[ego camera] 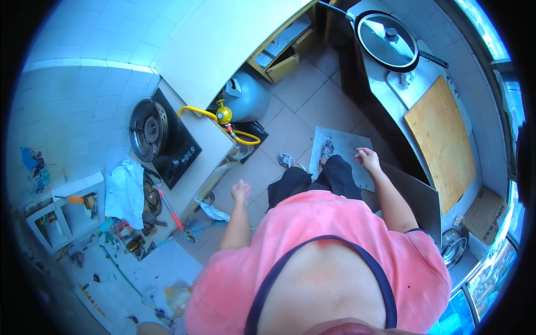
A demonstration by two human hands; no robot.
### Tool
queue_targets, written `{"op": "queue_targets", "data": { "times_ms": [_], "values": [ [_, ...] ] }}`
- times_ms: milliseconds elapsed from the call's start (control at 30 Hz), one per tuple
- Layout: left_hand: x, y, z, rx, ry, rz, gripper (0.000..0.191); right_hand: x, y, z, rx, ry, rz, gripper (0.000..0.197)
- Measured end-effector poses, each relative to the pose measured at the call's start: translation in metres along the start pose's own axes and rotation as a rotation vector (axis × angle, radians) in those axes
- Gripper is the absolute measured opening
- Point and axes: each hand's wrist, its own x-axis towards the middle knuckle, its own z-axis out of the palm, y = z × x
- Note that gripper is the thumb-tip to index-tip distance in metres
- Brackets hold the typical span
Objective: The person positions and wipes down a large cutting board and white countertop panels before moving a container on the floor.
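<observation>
My left hand [241, 192], a little blurred, hangs over the tiled floor with nothing visible in it. Nearest to it is the counter [212, 161] bearing a black induction cooktop [184, 161]. My right hand [367, 160] is loosely curled with fingers partly apart, holding nothing. It hovers above a grey floor mat [356, 140], to the left of the sink-side counter [379, 81]. On that counter lies a wooden cutting board [444, 142]. Neither hand appears to touch anything.
A blue gas cylinder [249, 98] with a yellow regulator [224, 114] and hose stands under the white worktop [217, 37]. A cabinet door [283, 69] hangs ajar. A lidded frying pan [387, 39], a cardboard box [485, 214] and a pink-handled hammer [169, 207] lie around.
</observation>
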Motion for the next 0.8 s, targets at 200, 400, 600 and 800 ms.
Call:
{"op": "queue_targets", "data": {
  "times_ms": [200,400,600,800],
  "values": [
    [0.002,-0.033,0.003,0.247,-0.17,-0.013,0.028,-0.044,0.068,-0.092,-0.016,0.251,0.075,0.02],
    [0.07,0.005,0.018,0.336,-0.37,0.03,0.025,-0.104,0.098,-0.089,-0.312,0.503,0.345,0.031],
    [-0.018,0.101,0.12,0.464,-0.566,0.222,0.03,-0.208,0.153,-0.015,-0.195,0.631,0.472,0.036],
    [-0.006,0.089,0.129,0.524,-0.65,0.192,0.031,-0.254,0.225,0.025,-0.046,0.691,0.558,0.029]
  ]
}}
